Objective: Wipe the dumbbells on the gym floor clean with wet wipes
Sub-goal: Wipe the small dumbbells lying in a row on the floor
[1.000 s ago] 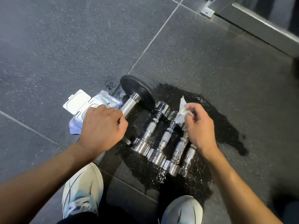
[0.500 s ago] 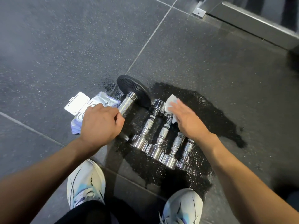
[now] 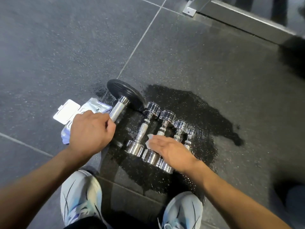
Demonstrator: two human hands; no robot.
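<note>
Mid-wipe: right hand (image 3: 168, 148), fingers straight, presses a wet wipe (image 3: 149, 141) onto the handles of four chrome dumbbells (image 3: 143, 128) lying side by side on wet floor (image 3: 189, 109); left hand (image 3: 90, 133) curled round the handle of the black-plate dumbbell (image 3: 118, 108). Next, likely: drag wipe along shafts, then heads. Open-lidded wipes pack (image 3: 92, 107) by left hand; print unreadable

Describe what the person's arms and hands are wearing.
The left forearm and right forearm are bare, no sleeves in view. The left hand and right hand are ungloved, with no watch, wristband or ring visible.
</note>
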